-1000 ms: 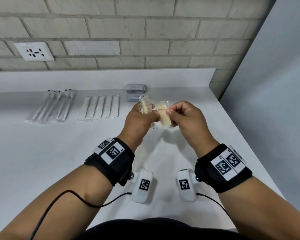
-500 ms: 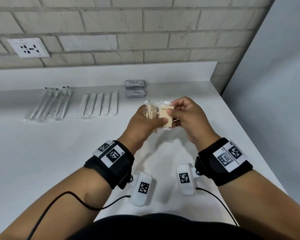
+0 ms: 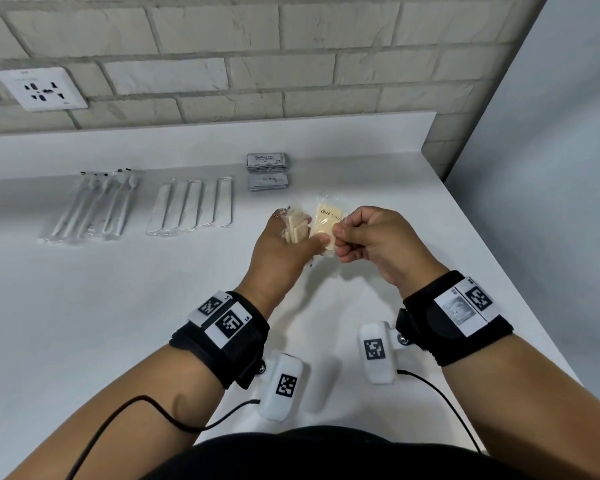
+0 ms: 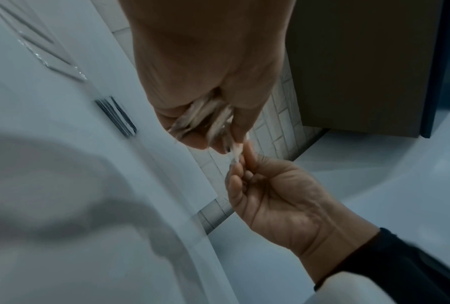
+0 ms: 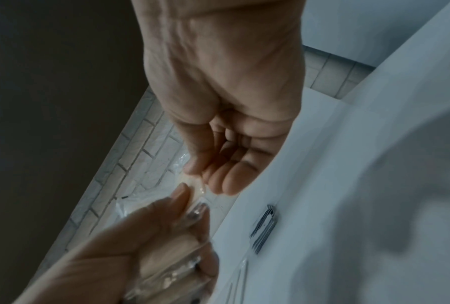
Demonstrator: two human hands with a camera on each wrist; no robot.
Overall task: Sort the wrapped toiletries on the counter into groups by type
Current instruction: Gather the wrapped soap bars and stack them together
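Both hands are raised above the white counter near its right side. My left hand grips a stack of clear-wrapped cream soap bars, also seen edge-on as soap bars. My right hand pinches the right edge of one wrapped bath soap that stands against the stack, touched by the left thumb. In the right wrist view the right hand pinches the pale soap wrapper beside the left hand.
Sorted on the counter behind the hands: wrapped toothbrushes at far left, wrapped combs beside them, and two small stacks of grey sachets. A brick wall with a socket stands behind. The counter edge runs down the right.
The right hand has slid from the soap's face to its right edge, so the printed label now shows. Both hands sit slightly lower and closer to me.
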